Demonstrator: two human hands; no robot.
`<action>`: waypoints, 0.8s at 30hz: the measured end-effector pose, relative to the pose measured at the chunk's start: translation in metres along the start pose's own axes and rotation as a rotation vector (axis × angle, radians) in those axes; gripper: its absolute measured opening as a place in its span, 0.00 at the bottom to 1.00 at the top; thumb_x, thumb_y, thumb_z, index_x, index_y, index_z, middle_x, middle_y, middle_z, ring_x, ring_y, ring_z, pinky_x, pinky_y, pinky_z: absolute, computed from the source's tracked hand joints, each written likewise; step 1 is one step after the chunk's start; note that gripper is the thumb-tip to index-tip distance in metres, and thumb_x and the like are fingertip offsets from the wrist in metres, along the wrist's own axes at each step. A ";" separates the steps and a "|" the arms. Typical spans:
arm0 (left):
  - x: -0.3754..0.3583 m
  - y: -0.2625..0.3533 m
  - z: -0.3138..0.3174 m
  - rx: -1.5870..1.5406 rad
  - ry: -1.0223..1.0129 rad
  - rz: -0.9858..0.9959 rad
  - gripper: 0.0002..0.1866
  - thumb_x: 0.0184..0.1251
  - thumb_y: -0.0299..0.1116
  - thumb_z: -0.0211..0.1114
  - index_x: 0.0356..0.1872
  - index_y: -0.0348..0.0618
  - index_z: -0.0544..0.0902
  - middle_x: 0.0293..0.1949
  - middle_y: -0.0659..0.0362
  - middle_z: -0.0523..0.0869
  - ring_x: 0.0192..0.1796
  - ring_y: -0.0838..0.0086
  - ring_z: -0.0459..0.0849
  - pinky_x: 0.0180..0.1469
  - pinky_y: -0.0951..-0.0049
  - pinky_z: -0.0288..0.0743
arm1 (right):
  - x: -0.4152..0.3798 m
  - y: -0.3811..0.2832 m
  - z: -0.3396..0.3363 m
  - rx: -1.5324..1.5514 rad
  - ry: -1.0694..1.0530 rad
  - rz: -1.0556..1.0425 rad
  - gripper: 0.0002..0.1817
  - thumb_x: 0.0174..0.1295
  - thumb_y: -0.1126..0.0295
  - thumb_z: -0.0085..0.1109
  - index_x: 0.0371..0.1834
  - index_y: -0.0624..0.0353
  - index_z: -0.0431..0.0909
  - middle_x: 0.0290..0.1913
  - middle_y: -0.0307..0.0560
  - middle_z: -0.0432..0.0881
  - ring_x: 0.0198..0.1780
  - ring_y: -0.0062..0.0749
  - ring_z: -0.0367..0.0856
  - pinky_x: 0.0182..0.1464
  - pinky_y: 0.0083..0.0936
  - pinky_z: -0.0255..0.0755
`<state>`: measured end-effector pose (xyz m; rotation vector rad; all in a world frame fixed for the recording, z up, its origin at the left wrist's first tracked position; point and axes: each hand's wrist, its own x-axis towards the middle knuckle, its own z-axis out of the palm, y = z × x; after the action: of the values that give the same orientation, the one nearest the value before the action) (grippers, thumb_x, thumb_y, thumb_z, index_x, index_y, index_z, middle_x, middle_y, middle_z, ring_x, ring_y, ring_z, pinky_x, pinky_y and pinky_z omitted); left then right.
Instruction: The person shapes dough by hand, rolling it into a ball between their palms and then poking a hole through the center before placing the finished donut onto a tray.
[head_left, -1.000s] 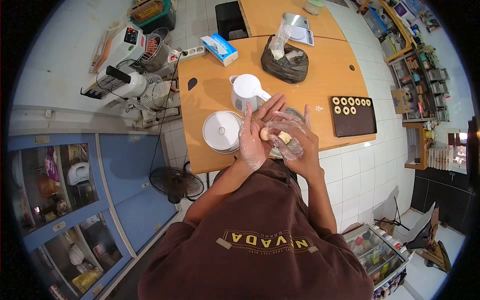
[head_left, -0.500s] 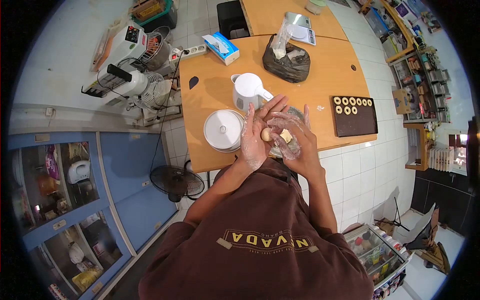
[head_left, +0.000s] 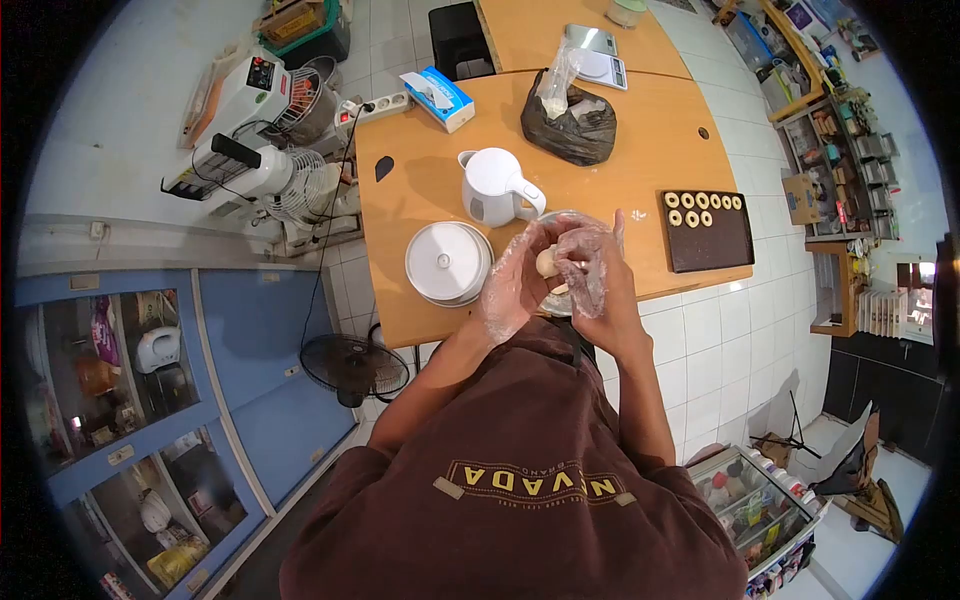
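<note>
Both my hands wear thin clear plastic gloves dusted with flour. My left hand [head_left: 512, 285] and my right hand [head_left: 590, 268] are cupped together around a small pale ball of dough [head_left: 546, 262], held just above a bowl [head_left: 562, 300] at the near edge of the wooden table [head_left: 640, 170]. The bowl is mostly hidden under my hands. To the right lies a dark baking tray [head_left: 708, 240] with several small ring-shaped dough pieces along its far end.
A white jug [head_left: 493, 187] stands just beyond my hands and a white round lidded container [head_left: 446, 263] to their left. Farther back are a black plastic bag [head_left: 570, 128], a blue-and-white box [head_left: 438, 98] and a scale [head_left: 597, 56]. A fan [head_left: 353, 367] stands on the floor.
My left hand, flat and open a second ago, has curled around the dough ball. My right hand has lifted and closed over it from the other side.
</note>
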<state>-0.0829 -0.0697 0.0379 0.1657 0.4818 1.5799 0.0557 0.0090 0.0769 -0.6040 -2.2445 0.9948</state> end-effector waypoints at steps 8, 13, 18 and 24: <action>-0.010 0.006 -0.026 -0.111 -0.103 -0.054 0.16 0.86 0.36 0.55 0.62 0.36 0.79 0.55 0.56 0.85 0.55 0.73 0.86 0.59 0.72 0.84 | 0.003 -0.002 -0.001 0.116 0.109 0.069 0.16 0.69 0.75 0.63 0.58 0.55 0.75 0.60 0.50 0.84 0.68 0.48 0.80 0.83 0.62 0.39; -0.012 0.009 -0.025 -0.129 -0.003 -0.007 0.15 0.84 0.33 0.58 0.62 0.35 0.79 0.55 0.56 0.85 0.56 0.74 0.86 0.60 0.74 0.84 | 0.005 -0.006 0.000 0.129 0.181 0.070 0.15 0.68 0.78 0.64 0.57 0.62 0.78 0.55 0.50 0.85 0.66 0.40 0.82 0.79 0.47 0.58; -0.013 0.009 -0.023 -0.038 0.004 0.071 0.14 0.83 0.31 0.60 0.63 0.37 0.79 0.57 0.56 0.84 0.56 0.75 0.86 0.62 0.73 0.83 | 0.005 -0.011 0.003 0.208 0.179 0.103 0.16 0.63 0.78 0.71 0.53 0.65 0.81 0.51 0.51 0.88 0.57 0.37 0.86 0.63 0.32 0.76; -0.013 0.009 -0.018 0.088 0.060 0.119 0.14 0.82 0.30 0.61 0.61 0.38 0.79 0.56 0.57 0.85 0.57 0.75 0.86 0.62 0.73 0.82 | 0.004 -0.011 0.000 0.140 0.171 0.096 0.19 0.59 0.76 0.75 0.53 0.61 0.83 0.50 0.51 0.90 0.54 0.49 0.89 0.57 0.40 0.80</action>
<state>-0.0971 -0.0860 0.0282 0.2175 0.5981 1.6846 0.0507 0.0047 0.0868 -0.7121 -1.9949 1.0939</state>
